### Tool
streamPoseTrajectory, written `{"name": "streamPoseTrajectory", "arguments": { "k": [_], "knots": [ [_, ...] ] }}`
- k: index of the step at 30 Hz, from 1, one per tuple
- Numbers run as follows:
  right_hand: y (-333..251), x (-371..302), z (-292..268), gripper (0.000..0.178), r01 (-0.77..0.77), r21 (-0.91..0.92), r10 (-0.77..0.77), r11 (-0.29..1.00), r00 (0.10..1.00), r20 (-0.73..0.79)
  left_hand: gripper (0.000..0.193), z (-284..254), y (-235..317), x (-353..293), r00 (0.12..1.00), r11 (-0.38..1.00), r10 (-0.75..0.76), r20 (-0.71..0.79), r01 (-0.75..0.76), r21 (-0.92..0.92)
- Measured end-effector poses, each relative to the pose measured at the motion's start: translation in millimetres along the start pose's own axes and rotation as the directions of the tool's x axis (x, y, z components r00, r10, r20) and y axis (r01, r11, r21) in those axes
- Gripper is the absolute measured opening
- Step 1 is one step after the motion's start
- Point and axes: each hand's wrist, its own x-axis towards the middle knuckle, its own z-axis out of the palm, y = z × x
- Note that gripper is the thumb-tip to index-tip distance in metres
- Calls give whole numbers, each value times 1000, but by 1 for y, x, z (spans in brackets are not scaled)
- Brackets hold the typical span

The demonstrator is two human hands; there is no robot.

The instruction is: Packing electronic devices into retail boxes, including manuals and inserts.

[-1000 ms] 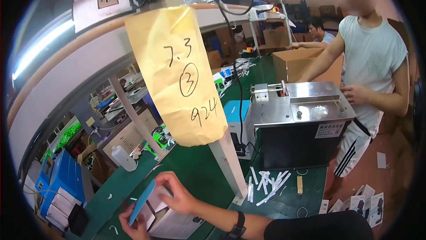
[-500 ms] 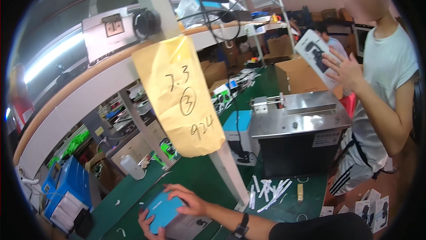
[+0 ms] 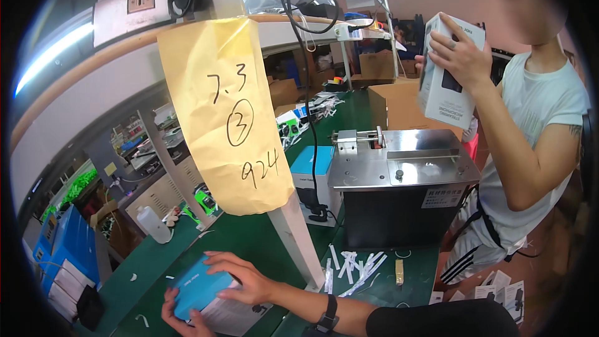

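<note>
A white carton with a blue top rests at the near edge of the green bench. My left hand wraps around its near left corner, thumb against the near side. Across the far right part of the top lies my right hand, fingers bent over the edge and gripping the carton. A dark picture shows on the carton's white side, partly covered by the right hand. My right forearm comes in from the lower right with a black band on the wrist.
A metal-topped machine stands right of a white post carrying a yellow paper. Another blue-topped carton is beside it. White strips litter the bench. At right, a person holds a white box.
My view has swung slightly right, shifting the scene left. Both hands stay on the carton. The other person has turned the white box more upright.
</note>
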Motion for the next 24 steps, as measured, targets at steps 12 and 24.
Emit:
{"name": "streamPoseTrajectory", "arguments": {
  "k": [12,24],
  "knots": [
    [3,13,10,27,63,101,-52,993,993,-104,24,-14,-1,5,984,927,176,39,-179,329],
    [6,5,2,21,119,74,-100,990,971,-218,31,14,4,-12,880,686,451,150,-450,572]
  ]
}}
